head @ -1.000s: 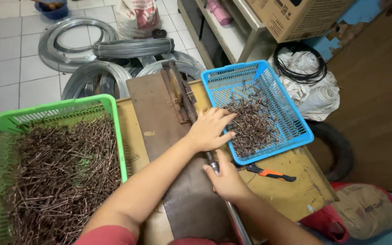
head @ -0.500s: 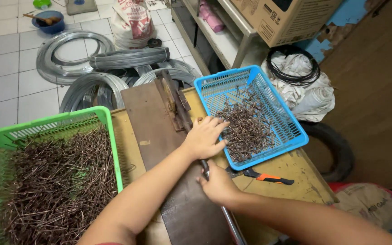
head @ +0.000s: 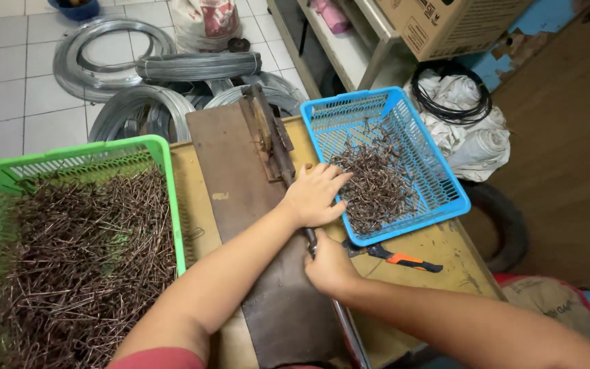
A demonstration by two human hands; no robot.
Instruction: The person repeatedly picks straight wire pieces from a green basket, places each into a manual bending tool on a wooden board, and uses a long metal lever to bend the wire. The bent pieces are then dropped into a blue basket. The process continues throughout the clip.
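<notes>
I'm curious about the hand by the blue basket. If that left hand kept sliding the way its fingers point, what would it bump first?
Probably the blue basket: the left hand already has its fingertips at the rim, with the bent wire pieces just beyond.

Wooden table [head: 445, 263] bears green basket [head: 69, 156], blue basket [head: 455, 198], pliers [head: 404, 259].

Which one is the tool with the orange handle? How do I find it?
Start at the blue basket full of bent brown wire pieces. Just below its near edge, on the yellowish tabletop, lies the small tool, right of the right hand. It is the only thing there with a bright orange-and-black handle.
</notes>
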